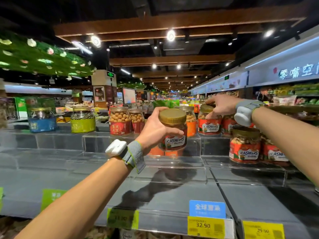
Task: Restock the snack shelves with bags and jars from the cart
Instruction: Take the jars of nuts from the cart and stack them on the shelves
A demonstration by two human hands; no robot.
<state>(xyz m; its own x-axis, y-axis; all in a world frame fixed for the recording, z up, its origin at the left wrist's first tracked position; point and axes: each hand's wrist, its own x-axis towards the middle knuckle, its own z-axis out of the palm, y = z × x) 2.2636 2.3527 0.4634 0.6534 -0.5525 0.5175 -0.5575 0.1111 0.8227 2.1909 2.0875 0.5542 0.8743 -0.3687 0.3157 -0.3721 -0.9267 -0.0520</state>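
Your left hand [155, 128] wraps a gold-lidded cashew jar [174, 131], held mid-frame just above the acrylic riser [172, 163], not yet set down. Your right hand [219, 106] grips the lid of a shelved cashew jar [209, 125], centre right. Other cashew jars [245, 147] stand lower right. Judged partway: lower tiers left to fill; cart unseen.

The clear, glossy plastic cashew jar [173, 133] at centre bears a ribbed gold lid [172, 116] with a satin metallic sheen, as does the second cashew jar [209, 126] at 2 o'clock. Toward 6 o'clock, transparent acrylic step risers [172, 175] gleam over a matt grey shelf [259, 200].
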